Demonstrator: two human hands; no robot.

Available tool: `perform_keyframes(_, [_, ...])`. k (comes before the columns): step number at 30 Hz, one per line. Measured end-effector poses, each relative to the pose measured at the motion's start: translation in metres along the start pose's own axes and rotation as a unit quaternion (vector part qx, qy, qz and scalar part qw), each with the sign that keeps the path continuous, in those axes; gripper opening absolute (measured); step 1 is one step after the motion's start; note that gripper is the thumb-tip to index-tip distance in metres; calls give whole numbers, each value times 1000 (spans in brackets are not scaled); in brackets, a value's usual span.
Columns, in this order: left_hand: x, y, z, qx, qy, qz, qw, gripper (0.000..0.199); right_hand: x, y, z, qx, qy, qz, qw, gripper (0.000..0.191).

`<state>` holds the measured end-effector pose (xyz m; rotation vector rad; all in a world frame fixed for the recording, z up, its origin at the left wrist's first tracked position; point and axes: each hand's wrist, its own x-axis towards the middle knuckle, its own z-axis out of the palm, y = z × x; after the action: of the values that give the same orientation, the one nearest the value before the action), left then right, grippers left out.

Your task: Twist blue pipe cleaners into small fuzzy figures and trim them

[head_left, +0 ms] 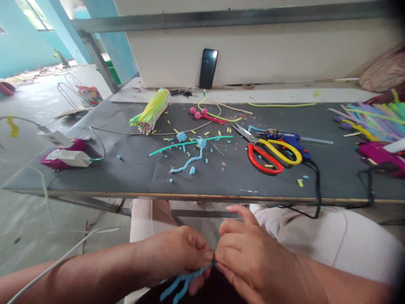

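Observation:
In the head view, my left hand [186,251] is low in the middle, its fingers closed on light blue pipe cleaners [177,285]. Two fuzzy ends hang out below that hand. My right hand [243,249] meets it fingertip to fingertip, pinching the same blue pieces near their upper end; the exact pinch point is partly hidden. The index finger of the right hand sticks out. On the bench beyond lie a blue pompom with a wavy blue stem [190,162], another blue pompom [181,136] and a straight green pipe cleaner [167,148].
Scissors [265,157] with red and yellow handles lie against a blue glue gun [289,138]. A yellow pipe cleaner bundle [152,110], pink pompoms [198,113], a leaning phone [208,68] and a power strip [65,156] are on the grey bench [133,179]. Cut bits are scattered around.

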<state>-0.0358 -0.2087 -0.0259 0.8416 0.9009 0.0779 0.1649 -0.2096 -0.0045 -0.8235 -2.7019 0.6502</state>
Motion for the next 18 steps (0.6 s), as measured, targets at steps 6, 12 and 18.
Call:
perform_keyframes(6, [-9, 14, 4, 198, 27, 31, 979, 25, 21, 29, -9, 511, -312, 221, 770, 33])
perform_keyframes(12, [-14, 21, 8, 304, 55, 43, 950, 24, 26, 32, 2, 641, -362, 227, 637, 19])
perform_keyframes(18, [-5, 16, 1, 138, -10, 23, 990, 23, 18, -3, -10, 67, -151, 49, 985, 17])
